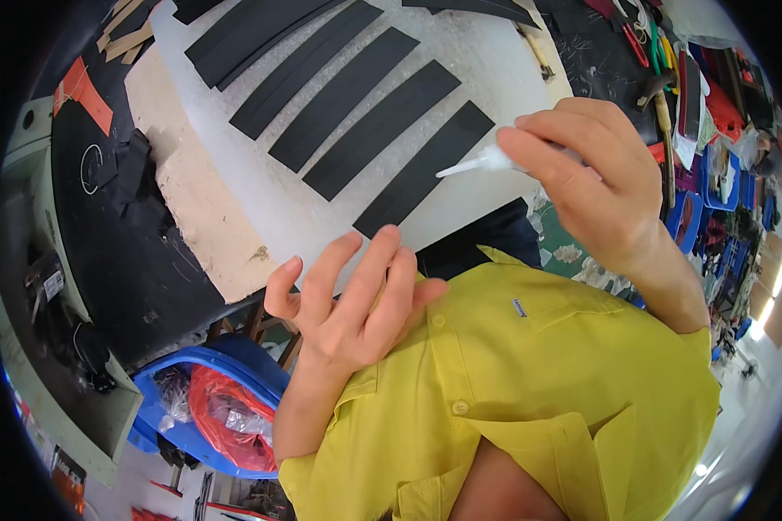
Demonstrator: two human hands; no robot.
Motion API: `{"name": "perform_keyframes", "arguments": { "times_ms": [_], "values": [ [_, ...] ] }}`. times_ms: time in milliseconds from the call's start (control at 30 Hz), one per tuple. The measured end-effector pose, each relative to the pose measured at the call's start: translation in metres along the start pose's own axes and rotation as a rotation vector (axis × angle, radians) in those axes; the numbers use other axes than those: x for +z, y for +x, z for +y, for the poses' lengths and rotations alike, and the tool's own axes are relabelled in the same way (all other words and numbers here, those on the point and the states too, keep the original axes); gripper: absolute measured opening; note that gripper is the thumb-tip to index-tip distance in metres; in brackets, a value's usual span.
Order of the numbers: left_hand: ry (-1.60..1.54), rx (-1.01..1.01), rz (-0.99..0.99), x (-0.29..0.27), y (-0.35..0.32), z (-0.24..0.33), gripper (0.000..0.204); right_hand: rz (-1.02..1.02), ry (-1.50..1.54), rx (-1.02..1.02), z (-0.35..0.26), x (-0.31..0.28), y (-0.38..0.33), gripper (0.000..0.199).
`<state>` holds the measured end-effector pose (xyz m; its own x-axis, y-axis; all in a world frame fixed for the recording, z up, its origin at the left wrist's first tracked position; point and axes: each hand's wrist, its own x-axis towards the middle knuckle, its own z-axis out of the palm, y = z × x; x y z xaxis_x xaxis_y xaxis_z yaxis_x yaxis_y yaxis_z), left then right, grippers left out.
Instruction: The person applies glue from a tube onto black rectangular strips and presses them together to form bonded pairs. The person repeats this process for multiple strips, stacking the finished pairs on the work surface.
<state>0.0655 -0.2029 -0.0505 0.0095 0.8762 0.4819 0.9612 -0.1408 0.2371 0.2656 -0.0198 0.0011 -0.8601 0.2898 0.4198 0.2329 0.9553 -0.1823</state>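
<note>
In my right hand (595,174), closed fingers grip a small white squeeze bottle (493,160) with a long thin nozzle. The nozzle tip lies over the nearest black strip (426,169); whether it touches cannot be told. My left hand (352,300) has its fingers spread and holds nothing. Its fingertips are at the lower end of that same strip. Farther off, several more black strips (343,100) lie slanted side by side on a whitish board (226,165). A thicker stack of black strips (256,39) rests at the board's far left.
Black scraps (137,178) and an orange piece (85,94) lie on the black table (87,252) at left. Below stands a blue bin (161,369) with a red plastic bag (226,417). Tools, including red-handled pliers (636,45), are at the far right.
</note>
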Motion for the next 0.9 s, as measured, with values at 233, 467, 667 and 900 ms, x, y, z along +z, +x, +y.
{"name": "perform_keyframes", "arguments": {
  "times_ms": [233, 467, 667, 900],
  "values": [
    [-0.065, -0.054, -0.074, 0.002, 0.003, -0.001, 0.038, 0.024, -0.167, -0.157, -0.016, 0.01, 0.014, 0.044],
    [-0.088, -0.071, -0.053, 0.005, 0.001, -0.002, 0.036, -0.059, -0.227, -0.154, -0.024, 0.012, 0.017, 0.04],
    [-0.073, -0.056, -0.011, 0.011, 0.0, -0.004, 0.032, -0.1, -0.268, -0.12, -0.03, 0.005, 0.012, 0.04],
    [-0.069, -0.075, -0.015, 0.011, -0.001, -0.003, 0.031, -0.109, -0.268, -0.115, -0.021, 0.002, 0.014, 0.041]
  ]
}}
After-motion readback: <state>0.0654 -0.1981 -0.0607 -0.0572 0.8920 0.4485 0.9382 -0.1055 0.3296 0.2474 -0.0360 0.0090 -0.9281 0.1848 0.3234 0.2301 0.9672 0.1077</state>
